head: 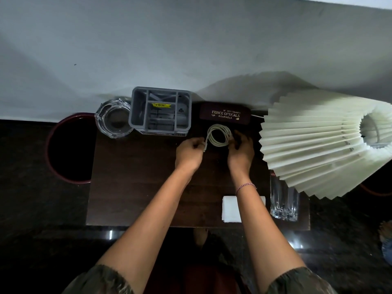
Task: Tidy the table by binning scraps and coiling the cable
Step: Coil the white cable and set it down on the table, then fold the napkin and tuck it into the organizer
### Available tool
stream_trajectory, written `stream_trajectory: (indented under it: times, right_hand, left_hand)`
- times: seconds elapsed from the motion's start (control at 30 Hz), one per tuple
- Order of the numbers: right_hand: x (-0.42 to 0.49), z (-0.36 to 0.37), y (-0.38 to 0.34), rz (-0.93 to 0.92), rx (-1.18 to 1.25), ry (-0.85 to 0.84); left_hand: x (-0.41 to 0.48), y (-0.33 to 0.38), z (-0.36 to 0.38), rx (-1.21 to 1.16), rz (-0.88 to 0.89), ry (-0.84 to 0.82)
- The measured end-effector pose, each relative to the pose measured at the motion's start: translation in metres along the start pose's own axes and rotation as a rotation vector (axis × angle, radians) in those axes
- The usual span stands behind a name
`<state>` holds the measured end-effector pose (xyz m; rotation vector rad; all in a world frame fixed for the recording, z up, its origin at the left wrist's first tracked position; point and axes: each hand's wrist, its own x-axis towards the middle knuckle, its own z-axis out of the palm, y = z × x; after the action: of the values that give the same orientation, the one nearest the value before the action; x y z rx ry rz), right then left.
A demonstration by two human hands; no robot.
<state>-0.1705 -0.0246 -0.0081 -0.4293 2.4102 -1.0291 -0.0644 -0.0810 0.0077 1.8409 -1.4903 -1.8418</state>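
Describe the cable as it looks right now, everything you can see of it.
The cable is off-white, thin and smooth-looking, wound into a round coil of several loops. It sits over the dark table, just in front of the maroon case. The left hand pinches a straight free end at the coil's left side; the right hand steadies the right side with its fingers. Whether it rests on the table is unclear.

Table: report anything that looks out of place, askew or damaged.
Nothing looks spilled or damaged. The white cable is already looped, held between the left hand and right hand. Only a folded white paper lies loose near the table's front edge, beside the glass tumbler.
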Motion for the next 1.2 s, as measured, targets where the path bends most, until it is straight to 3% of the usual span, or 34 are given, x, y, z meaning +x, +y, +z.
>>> stream_trajectory:
  times: [0.4,0.67,0.83,0.9,1.0,1.1,1.2]
  right_hand:
    - [-0.071,-0.038,0.027,-0.037,-0.196,0.042]
    - [-0.131,-0.043,0.075,0.172,-0.366,0.029]
    - [-0.132,-0.031,0.06,0.023,-0.288,-0.071]
    - [-0.129,-0.034,0.055,-0.005,-0.257,0.003]
    - [-0.122,-0.043,0.054,0.122,-0.328,0.129]
    - [-0.116,-0.051,0.055,0.321,-0.448,0.012]
    - [-0.113,-0.051,0.057,0.364,-0.407,-0.074]
  left_hand:
    - [-0.029,-0.019,-0.006,0.145,0.087,0.064]
    - [-0.071,-0.067,0.008,0.167,0.023,-0.016]
    - [-0.093,-0.079,0.014,0.449,0.216,-0.051]
    - [-0.101,-0.081,0.017,0.614,0.322,-0.088]
    - [-0.11,-0.083,0.019,0.897,0.425,-0.097]
    - [-0.114,-0.079,0.019,1.04,0.437,-0.09]
    - [-0.117,-0.074,0.018,1.071,0.428,-0.089]
